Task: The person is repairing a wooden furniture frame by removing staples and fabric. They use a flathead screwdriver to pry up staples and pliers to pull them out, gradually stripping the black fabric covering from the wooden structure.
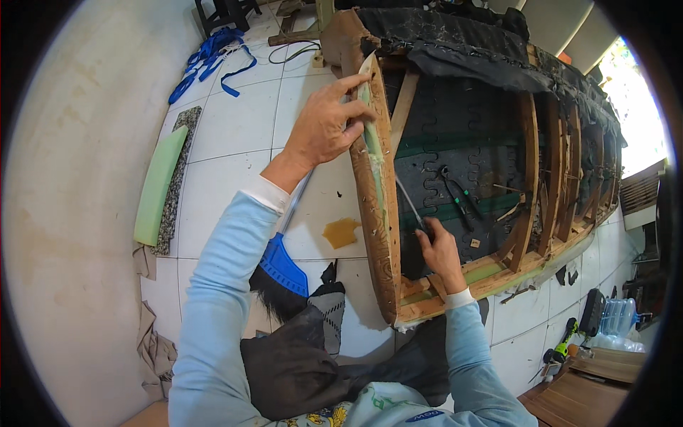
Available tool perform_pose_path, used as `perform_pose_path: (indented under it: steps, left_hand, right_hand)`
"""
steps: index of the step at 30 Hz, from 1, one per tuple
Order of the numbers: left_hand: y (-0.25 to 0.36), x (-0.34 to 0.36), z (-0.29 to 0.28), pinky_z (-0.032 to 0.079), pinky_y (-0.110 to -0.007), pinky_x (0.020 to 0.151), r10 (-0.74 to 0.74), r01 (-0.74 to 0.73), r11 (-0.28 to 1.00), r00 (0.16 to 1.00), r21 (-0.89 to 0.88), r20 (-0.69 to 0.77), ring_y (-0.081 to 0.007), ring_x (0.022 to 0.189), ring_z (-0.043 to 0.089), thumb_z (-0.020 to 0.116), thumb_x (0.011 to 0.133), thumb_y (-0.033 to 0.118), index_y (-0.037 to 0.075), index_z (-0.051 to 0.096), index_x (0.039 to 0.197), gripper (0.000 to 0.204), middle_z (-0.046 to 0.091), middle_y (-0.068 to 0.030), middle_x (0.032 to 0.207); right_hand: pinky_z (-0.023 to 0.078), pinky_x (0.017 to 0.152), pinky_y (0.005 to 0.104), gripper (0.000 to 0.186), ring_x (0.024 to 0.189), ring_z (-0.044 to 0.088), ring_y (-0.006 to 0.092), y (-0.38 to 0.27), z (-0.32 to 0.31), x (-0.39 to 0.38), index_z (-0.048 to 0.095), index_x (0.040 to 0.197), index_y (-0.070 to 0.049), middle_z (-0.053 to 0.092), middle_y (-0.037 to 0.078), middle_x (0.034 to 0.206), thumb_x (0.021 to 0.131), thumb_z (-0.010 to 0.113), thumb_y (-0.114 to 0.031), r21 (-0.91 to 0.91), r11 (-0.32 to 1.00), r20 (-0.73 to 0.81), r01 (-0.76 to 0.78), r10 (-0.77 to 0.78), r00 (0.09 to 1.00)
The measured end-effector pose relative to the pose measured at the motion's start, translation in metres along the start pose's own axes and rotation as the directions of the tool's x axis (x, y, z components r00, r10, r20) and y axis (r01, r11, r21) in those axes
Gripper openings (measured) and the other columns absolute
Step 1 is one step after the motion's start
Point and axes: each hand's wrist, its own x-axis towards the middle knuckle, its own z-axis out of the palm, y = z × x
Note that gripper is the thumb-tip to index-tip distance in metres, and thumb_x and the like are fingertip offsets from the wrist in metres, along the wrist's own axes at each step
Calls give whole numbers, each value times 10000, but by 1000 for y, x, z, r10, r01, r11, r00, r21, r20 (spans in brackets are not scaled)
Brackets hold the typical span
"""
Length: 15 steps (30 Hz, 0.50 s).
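Note:
My left hand point(331, 121) grips a pale strip point(366, 78) of covering at the upper part of a worn wooden side rail point(377, 270) on an upturned sofa frame. My right hand point(440, 252) is closed on the handle of a long, thin metal tool point(410, 201), angled up toward that rail. Inside the frame, black-and-green pliers point(462, 199) lie on dark webbing with zigzag springs point(430, 128). Torn black fabric point(477, 67) hangs along the far edge.
Blue straps point(213, 60), a black stool point(224, 14) and green foam point(160, 185) lie or stand left on the tiled floor point(235, 121). A blue brush point(281, 270) is below my left arm. A green-black drill point(562, 341) and wooden panels point(583, 377) are at lower right.

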Motion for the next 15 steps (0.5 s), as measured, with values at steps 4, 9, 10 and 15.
perform_pose_path:
  steps: [4, 9, 10, 15]
  left_hand:
    - [21, 3, 6, 486, -489, 1106, -114, 121, 973, 992, 198, -45, -327, 1244, 635, 749, 887, 91, 175, 781, 1332, 454, 609, -84, 1556]
    - [27, 1, 4, 477, -486, 1101, 2, -18, 883, 999, 469, 35, -305, 1280, 612, 729, 914, 152, 201, 736, 1431, 519, 565, -62, 1585]
    - [27, 0, 3, 475, -485, 1102, 22, -44, 878, 998, 477, 50, -302, 1285, 610, 726, 919, 159, 202, 742, 1426, 509, 556, -57, 1592]
    - [24, 8, 0, 498, -475, 1063, -32, 63, 917, 996, 395, -86, -318, 1201, 657, 781, 906, 218, 181, 755, 1380, 476, 657, -96, 1433]
  right_hand:
    - [576, 829, 508, 331, 994, 746, 504, 14, -10, -11, 704, 1280, 6, 773, 299, 1045, 1021, 747, -197, 8, 998, 38, -64, 64, 997]
    - [572, 858, 527, 333, 1022, 739, 514, 9, -13, -22, 707, 1271, 2, 773, 302, 1058, 1017, 755, -209, -53, 991, 61, -122, 125, 990]
    - [571, 867, 535, 337, 1035, 738, 517, 10, -12, -24, 708, 1273, 1, 773, 305, 1065, 1016, 757, -212, -57, 989, 65, -137, 140, 988]
    - [566, 898, 579, 326, 1095, 719, 533, 29, -9, -30, 704, 1263, -15, 772, 304, 1124, 1003, 762, -203, -184, 981, 69, -69, 83, 994]
